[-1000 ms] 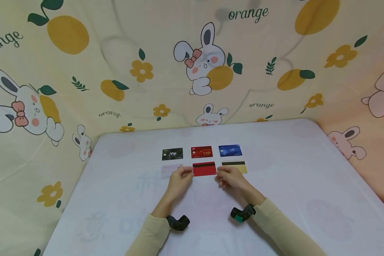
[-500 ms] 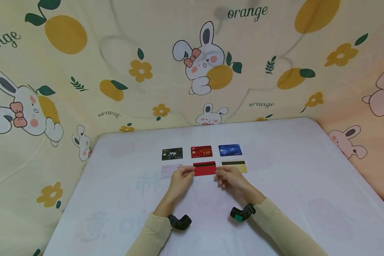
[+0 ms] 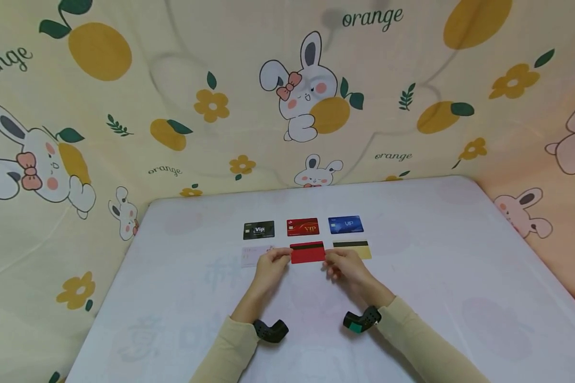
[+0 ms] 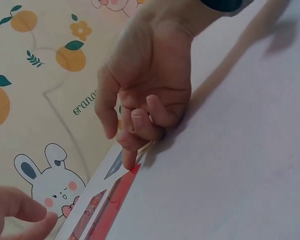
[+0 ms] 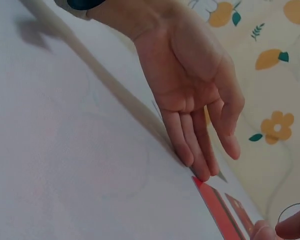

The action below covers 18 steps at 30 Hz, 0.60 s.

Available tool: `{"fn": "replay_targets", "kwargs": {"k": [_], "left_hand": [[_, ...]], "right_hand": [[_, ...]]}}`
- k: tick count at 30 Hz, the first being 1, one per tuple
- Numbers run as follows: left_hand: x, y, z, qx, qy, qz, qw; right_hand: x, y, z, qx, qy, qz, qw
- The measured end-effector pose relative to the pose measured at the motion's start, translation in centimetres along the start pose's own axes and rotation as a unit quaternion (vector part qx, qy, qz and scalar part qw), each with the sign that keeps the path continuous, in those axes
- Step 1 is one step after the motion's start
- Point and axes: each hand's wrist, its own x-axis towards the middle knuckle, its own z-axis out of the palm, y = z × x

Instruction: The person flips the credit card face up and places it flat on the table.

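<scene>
A red card (image 3: 307, 252) with a black stripe lies on the white table, at the middle of the near row of cards. My left hand (image 3: 270, 268) touches its left edge; in the right wrist view that hand's fingers (image 5: 187, 142) are nearly straight, with the thumb held apart. At the opposite edge, the index finger of my right hand (image 3: 352, 268) meets the card, while its other fingers curl loosely in the left wrist view. A pale pink card (image 3: 253, 257) and a gold card (image 3: 359, 250) flank it, each close to one hand.
Behind them, a black VIP card (image 3: 259, 230), a dark red VIP card (image 3: 303, 227) and a blue VIP card (image 3: 346, 224) form the far row. A printed cloth with rabbits and oranges (image 3: 211, 159) hangs along the back and sides of the white table (image 3: 421, 266).
The red card has shifted very slightly rightward, the left hand's fingertips moving with it. My right hand stays at the card's right edge. The other cards keep their places.
</scene>
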Motion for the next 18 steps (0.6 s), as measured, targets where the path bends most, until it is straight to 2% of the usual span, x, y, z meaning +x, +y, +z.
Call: {"fn": "replay_targets", "kwargs": {"k": [4,13,18], "left_hand": [[0.10,0.13,0.09,-0.019,0.001,-0.029,0.9994],[0.44,0.28,0.46,-0.055,-0.007,-0.053,0.9971],[0.96,0.13,0.77,-0.052,-0.001,-0.055,0.9971]], "right_hand": [[0.15,-0.02,0.11,0.020,0.014,0.012,0.9996],[0.19,-0.08,0.20,0.033,0.022,0.022,0.9990],[0.18,-0.03,0.15,0.035,0.017,0.021,0.9990]]}}
